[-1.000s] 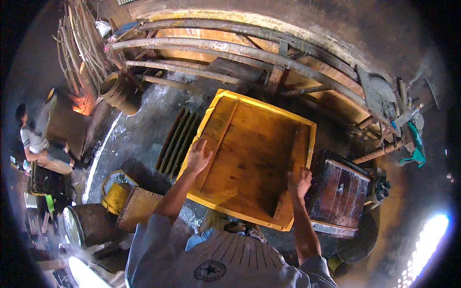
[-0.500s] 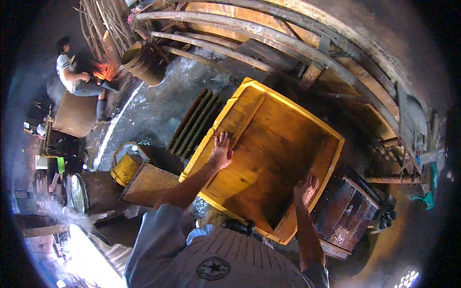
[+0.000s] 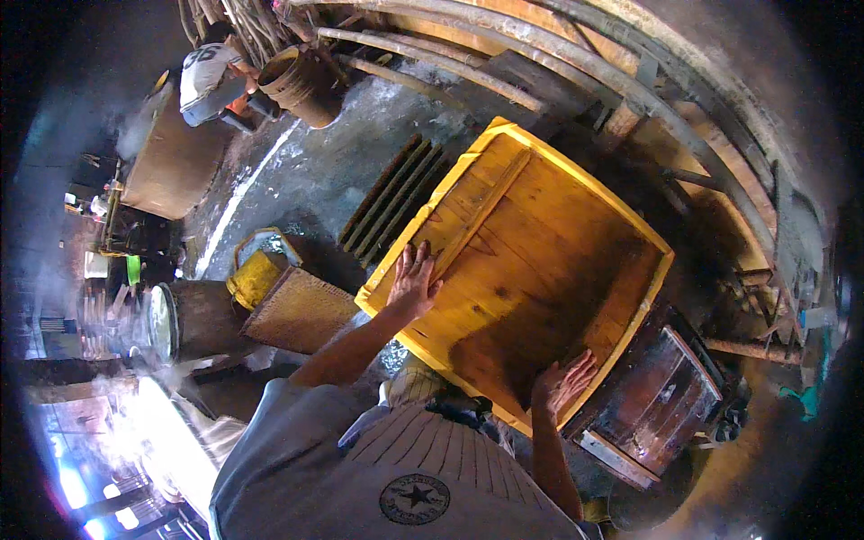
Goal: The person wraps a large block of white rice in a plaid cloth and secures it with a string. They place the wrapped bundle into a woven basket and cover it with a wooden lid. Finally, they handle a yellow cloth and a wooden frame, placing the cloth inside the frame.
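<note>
A large square wooden tray (image 3: 549,229) with raised, yellow-coated edges lies in front of me, tilted in view. My left hand (image 3: 415,281) rests near its left edge, fingers apart and stretched out beside a wooden strip (image 3: 481,211) that crosses the tray. At the lower right, my right hand (image 3: 564,378) is open along the near right side, its fingers pointing toward the right edge. Neither hand wraps around anything. A dark shadow covers the tray's lower middle.
Left of the tray stand slatted dark boards (image 3: 389,200), a yellow bucket (image 3: 258,277), a woven panel (image 3: 301,310) and a drum (image 3: 211,317). A dark wooden box (image 3: 661,405) sits at right. Far left, a person (image 3: 211,81) bends beside a brown bucket (image 3: 301,87).
The view has shifted, so most things sit further right. My right hand has its fingers more spread and turned toward the right edge. The person at far left has bent down.
</note>
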The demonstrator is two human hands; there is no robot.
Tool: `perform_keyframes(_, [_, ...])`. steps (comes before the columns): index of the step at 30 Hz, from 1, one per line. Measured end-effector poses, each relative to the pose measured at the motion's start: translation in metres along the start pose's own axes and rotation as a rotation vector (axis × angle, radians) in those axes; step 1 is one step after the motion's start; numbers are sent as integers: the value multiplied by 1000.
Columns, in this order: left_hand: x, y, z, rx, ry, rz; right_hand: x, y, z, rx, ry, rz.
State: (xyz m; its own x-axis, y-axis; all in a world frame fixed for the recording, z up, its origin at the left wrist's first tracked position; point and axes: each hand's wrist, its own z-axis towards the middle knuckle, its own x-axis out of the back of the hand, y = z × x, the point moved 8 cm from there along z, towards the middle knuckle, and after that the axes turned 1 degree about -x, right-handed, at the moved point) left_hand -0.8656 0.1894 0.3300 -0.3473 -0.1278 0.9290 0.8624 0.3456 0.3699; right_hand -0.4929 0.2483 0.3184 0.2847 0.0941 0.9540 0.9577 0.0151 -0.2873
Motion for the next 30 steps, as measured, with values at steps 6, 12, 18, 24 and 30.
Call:
perform_keyframes(6, [-5,-4,-10,-34,55,26,-44,20,-8,-43,-30,-118])
perform_keyframes(12, [-7,-3,4,-13,65,-7,-35,18,-1,11,39,-204])
perform_keyframes(18, [-23,12,89,-74,66,-61,9,-24,145,228,232,-46])
perform_keyframes(24, [-72,37,218,-120,33,-58,-11,7,313,57,212,-77])
perform_keyframes(30, [-73,41,258,-179,20,54,-10,-7,307,-48,201,-81])
